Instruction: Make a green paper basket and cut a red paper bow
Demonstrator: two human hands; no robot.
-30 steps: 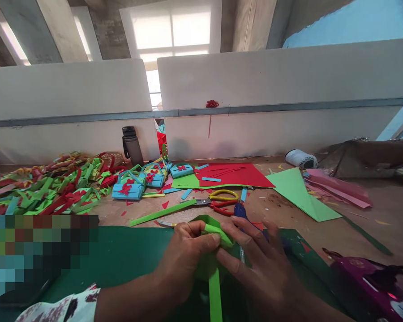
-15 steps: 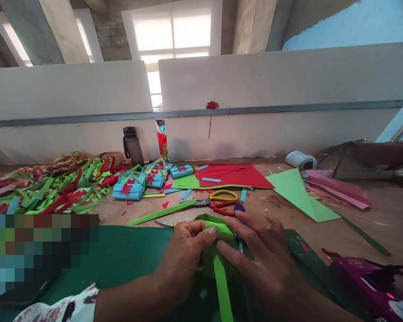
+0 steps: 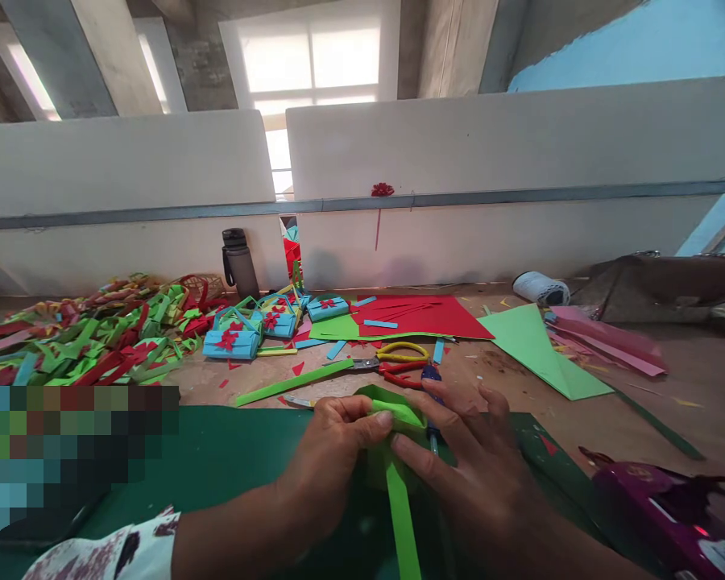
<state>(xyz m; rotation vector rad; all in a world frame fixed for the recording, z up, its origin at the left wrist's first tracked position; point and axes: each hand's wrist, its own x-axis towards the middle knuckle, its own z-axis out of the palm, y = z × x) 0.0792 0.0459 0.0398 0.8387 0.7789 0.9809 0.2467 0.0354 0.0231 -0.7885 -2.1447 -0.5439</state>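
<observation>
Above a dark green cutting mat [image 3: 242, 451], both hands hold one folded green paper piece [image 3: 402, 415]. My left hand [image 3: 332, 459] pinches its left edge between thumb and fingers. My right hand [image 3: 471, 451] grips the right side, thumb below and index finger above. From the fold a long bright green strip [image 3: 403, 515] hangs down toward me between the hands. Just behind the piece lie scissors [image 3: 399, 366] with yellow and red handles, and a screwdriver [image 3: 432, 374] with a blue handle, partly covered by my right fingers. Another green paper strip [image 3: 296, 383] touches the scissor blades.
Small blue paper bags [image 3: 233, 342] with red flowers stand behind, beside a pile of coloured paper strips [image 3: 109, 330] and a dark bottle [image 3: 238, 262]. Red paper sheets [image 3: 435, 316] and a light green sheet [image 3: 544, 354] lie at the back. A purple device [image 3: 664, 515] sits at right.
Almost nothing differs. Both hands keep their grip, and the folded green piece has shifted very slightly to the right.
</observation>
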